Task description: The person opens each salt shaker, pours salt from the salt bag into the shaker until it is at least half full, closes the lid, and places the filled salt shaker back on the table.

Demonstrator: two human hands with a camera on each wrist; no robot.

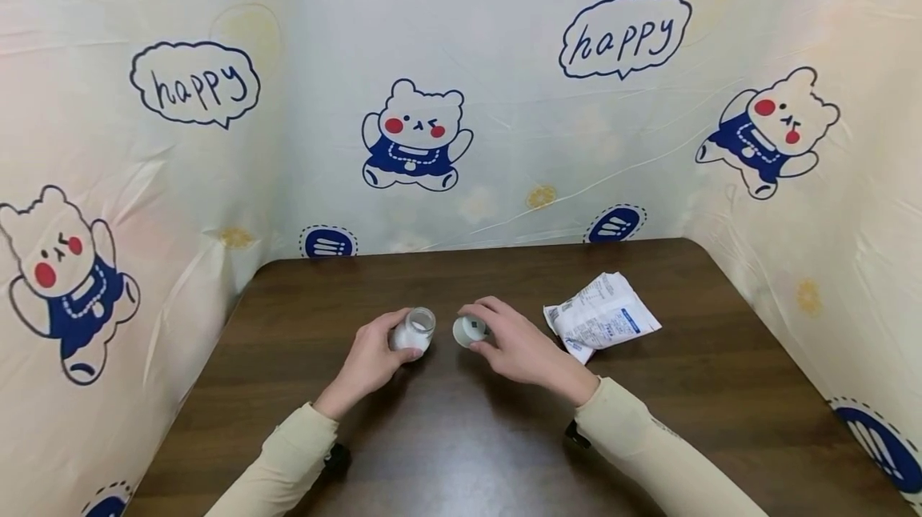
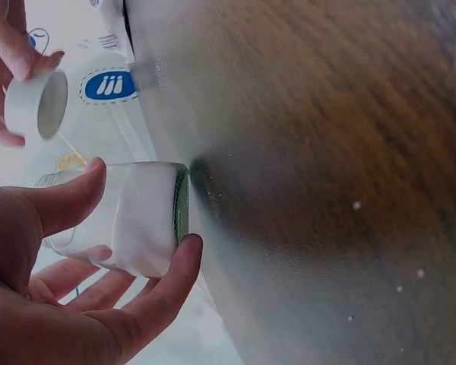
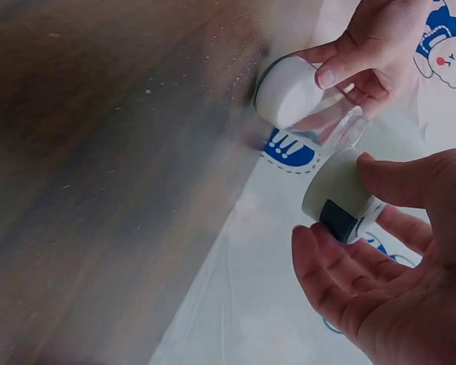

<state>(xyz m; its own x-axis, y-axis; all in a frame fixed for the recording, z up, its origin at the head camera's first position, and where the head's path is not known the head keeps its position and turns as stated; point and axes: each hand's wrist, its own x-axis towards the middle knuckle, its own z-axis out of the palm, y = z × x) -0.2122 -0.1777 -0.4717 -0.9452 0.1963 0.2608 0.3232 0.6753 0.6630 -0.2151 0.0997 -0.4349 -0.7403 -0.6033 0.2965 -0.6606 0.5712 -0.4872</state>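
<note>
A clear glass jar [image 1: 414, 330] partly filled with white powder stands on the table, its mouth uncovered. My left hand [image 1: 370, 357] grips it round the side, thumb on one face and fingers on the other. In the left wrist view the white contents [image 2: 146, 217] fill the lower part of the jar. Just to the right, my right hand [image 1: 520, 345] pinches a pale lid [image 1: 468, 330] between thumb and fingers. The lid is apart from the jar, its hollow side visible in the left wrist view. A dark square patch [image 3: 338, 220] marks the lid's outside.
A white printed packet [image 1: 605, 317] lies on the table to the right, beyond the right hand. White specks [image 2: 356, 205] dot the brown wooden table [image 1: 461, 453]. A patterned cloth [image 1: 504, 141] hangs round the table's back and sides.
</note>
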